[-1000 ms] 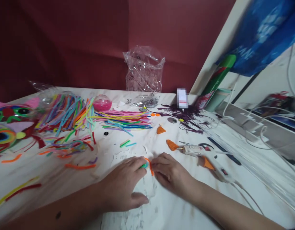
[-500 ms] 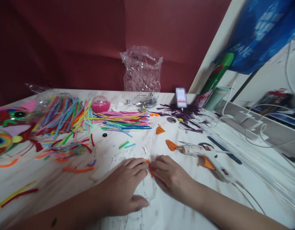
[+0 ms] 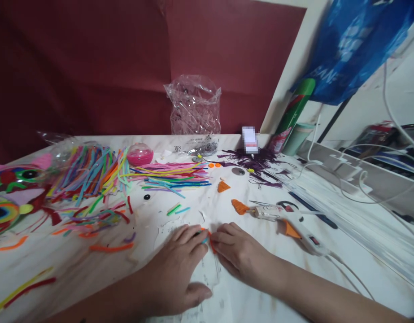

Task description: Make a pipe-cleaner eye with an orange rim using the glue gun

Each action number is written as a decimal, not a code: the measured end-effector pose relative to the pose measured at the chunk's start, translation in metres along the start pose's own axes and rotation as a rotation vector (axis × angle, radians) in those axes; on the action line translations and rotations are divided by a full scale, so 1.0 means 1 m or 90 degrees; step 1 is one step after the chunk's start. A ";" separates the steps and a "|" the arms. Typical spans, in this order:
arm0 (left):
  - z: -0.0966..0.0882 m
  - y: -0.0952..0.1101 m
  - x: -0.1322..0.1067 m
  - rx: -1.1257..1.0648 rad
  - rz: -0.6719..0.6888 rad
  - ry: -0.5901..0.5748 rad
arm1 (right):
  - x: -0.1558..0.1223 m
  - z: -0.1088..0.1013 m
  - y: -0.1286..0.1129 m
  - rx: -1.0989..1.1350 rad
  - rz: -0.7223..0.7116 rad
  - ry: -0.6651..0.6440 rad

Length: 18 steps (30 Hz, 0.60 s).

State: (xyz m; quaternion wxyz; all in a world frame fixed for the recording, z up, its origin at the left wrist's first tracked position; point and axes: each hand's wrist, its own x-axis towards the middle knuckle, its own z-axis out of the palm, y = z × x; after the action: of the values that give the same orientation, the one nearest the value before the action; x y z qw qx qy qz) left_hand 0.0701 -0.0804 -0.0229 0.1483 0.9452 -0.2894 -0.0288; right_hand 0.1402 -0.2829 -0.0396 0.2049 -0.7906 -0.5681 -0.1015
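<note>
A small orange pipe cleaner piece (image 3: 211,244), with a bit of blue beside it, lies between my two hands on a printed sheet of paper (image 3: 210,271). My left hand (image 3: 180,267) rests flat over the left side of this piece, thumb spread apart from the fingers. From the other side, the fingers of my right hand (image 3: 238,249) are bunched together on the orange pipe cleaner. My fingers cover much of the piece, so its full shape is hidden.
A glue gun (image 3: 294,224) lies at right, its nozzle by an orange ribbed piece (image 3: 239,207). Farther back are bundled pipe cleaners (image 3: 173,172), a pink ball container (image 3: 140,154) and purple strands (image 3: 260,161). Decorated masks (image 3: 18,179) sit far left; clear glue sticks (image 3: 348,224) line the right.
The camera view has shifted slightly, so the scene sits a little lower and to the left. Both hands stay at the orange pipe cleaner, with a little more blue showing beside it.
</note>
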 end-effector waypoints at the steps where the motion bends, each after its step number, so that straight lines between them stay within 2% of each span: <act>1: 0.000 0.000 0.000 0.002 0.006 0.001 | 0.000 0.000 0.000 -0.001 -0.002 -0.004; 5: 0.002 -0.002 -0.001 -0.002 0.014 0.004 | 0.000 0.001 0.001 0.062 0.008 0.016; 8: 0.002 -0.001 -0.001 -0.007 0.013 0.013 | 0.000 0.004 0.003 0.166 0.081 0.081; 11: 0.001 0.000 0.000 -0.012 0.016 0.014 | -0.001 0.006 0.005 0.197 0.159 0.126; 13: 0.001 0.001 0.000 -0.014 0.013 0.012 | 0.000 0.007 0.005 0.192 0.117 0.136; 16: 0.003 0.000 -0.001 -0.014 0.011 0.013 | 0.000 0.008 0.006 0.163 -0.003 0.109; 18: 0.005 -0.001 -0.001 -0.017 0.015 0.013 | 0.001 0.009 0.006 0.139 -0.030 0.089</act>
State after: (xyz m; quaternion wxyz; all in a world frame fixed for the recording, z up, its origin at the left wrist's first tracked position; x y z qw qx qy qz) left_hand 0.0691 -0.0802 -0.0278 0.1644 0.9398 -0.2987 -0.0211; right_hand 0.1455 -0.2800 -0.0482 0.3264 -0.7408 -0.5788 -0.0986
